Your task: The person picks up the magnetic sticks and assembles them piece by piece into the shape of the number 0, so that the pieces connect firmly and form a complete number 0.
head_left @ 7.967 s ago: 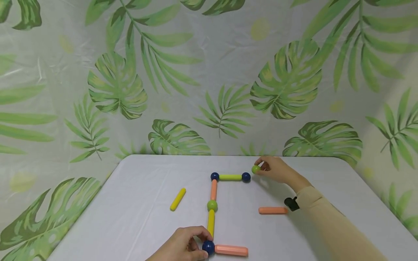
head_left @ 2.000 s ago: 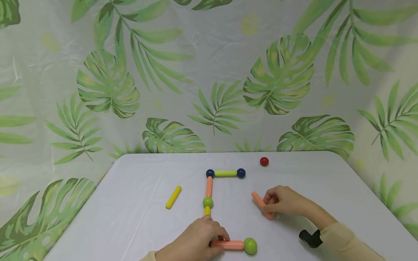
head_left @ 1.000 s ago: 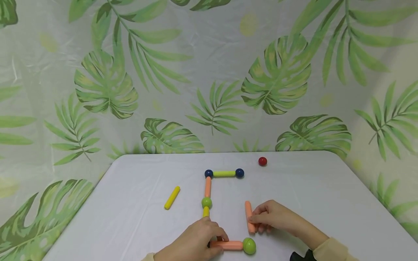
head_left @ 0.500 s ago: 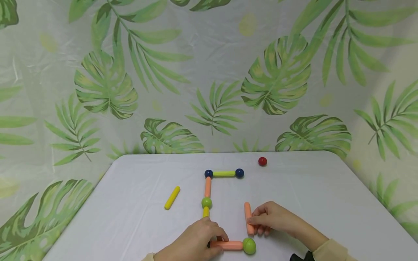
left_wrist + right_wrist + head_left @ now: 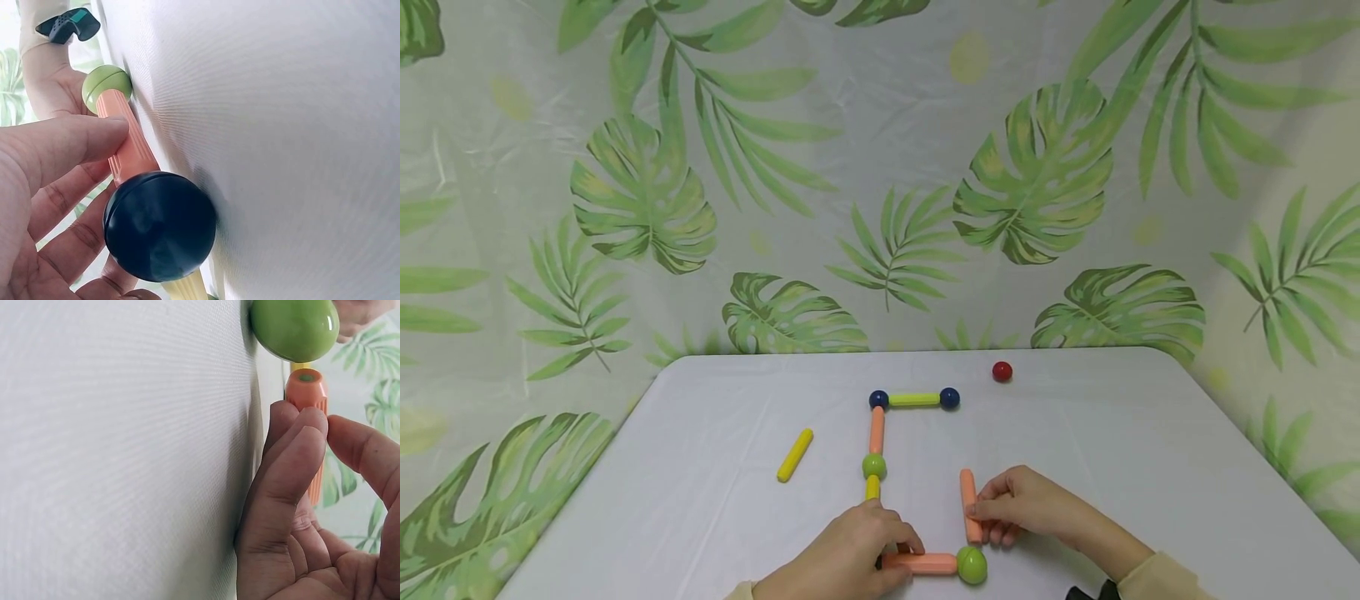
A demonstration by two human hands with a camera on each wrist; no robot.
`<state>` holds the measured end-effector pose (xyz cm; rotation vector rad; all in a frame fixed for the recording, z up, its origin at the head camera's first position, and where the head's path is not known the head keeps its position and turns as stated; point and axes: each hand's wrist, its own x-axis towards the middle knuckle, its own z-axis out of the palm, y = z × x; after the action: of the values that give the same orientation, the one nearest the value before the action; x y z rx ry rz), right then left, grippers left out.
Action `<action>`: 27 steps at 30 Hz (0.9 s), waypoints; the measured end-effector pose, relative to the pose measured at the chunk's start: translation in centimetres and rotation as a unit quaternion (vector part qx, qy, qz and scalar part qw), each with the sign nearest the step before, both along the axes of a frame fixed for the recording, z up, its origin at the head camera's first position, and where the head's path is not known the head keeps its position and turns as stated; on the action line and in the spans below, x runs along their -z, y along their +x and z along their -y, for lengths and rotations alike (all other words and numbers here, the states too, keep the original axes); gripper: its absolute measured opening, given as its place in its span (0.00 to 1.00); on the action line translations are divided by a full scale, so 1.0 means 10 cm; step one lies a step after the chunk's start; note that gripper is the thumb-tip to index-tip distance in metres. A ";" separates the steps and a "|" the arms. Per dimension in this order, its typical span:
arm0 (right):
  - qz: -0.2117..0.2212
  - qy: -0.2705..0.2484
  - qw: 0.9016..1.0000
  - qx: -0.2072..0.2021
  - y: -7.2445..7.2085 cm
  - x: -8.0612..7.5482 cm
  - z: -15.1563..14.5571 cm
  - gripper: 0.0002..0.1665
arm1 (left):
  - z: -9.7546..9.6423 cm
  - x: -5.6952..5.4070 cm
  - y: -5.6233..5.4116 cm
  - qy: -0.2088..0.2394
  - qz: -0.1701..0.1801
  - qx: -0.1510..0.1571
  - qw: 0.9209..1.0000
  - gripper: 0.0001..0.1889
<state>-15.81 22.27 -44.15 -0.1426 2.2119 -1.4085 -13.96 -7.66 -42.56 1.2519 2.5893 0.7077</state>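
Note:
My left hand [image 5: 853, 546] pinches a salmon magnetic rod [image 5: 936, 564] near its left end. A navy ball [image 5: 159, 226] joins that end, mostly hidden by the hand in the head view. On the rod's right end sits a green ball [image 5: 972, 566]. Between the thumb and fingers of my right hand [image 5: 1037, 504] is a second salmon rod [image 5: 967, 492], pointing away from me. In the right wrist view, its near end [image 5: 306, 390] stands just short of the green ball [image 5: 295, 328], with a narrow gap between them.
From the left hand, a yellow rod [image 5: 872, 487], green ball [image 5: 874, 466] and salmon rod [image 5: 877, 429] lead to a navy ball [image 5: 878, 400], lime rod [image 5: 914, 400] and another navy ball [image 5: 950, 398]. A loose yellow rod [image 5: 795, 455] and red ball [image 5: 1002, 372] lie apart on the white table [image 5: 722, 533].
The green ball, earlier in my right hand, now sits on the near salmon rod's end. My right hand has taken the loose salmon rod, turned it and brought it nearer. A red ball has appeared.

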 end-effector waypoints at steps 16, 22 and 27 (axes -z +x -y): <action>-0.001 -0.025 1.000 -0.010 0.03 0.00 0.02 0.13 | 0.00 0.01 0.00 0.001 -0.012 -0.002 1.000 0.08; -0.014 -0.022 0.999 -0.022 0.03 -0.04 0.00 0.13 | -0.01 0.00 0.01 0.005 -0.034 0.010 0.999 0.08; -0.034 0.003 0.999 -0.022 0.01 -0.07 -0.07 0.13 | -0.07 0.00 0.00 0.008 -0.054 0.019 0.998 0.08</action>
<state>-15.75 22.94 -43.49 -0.2379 2.2535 -1.3913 -13.93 -6.98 -42.58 1.3764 2.6409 0.6724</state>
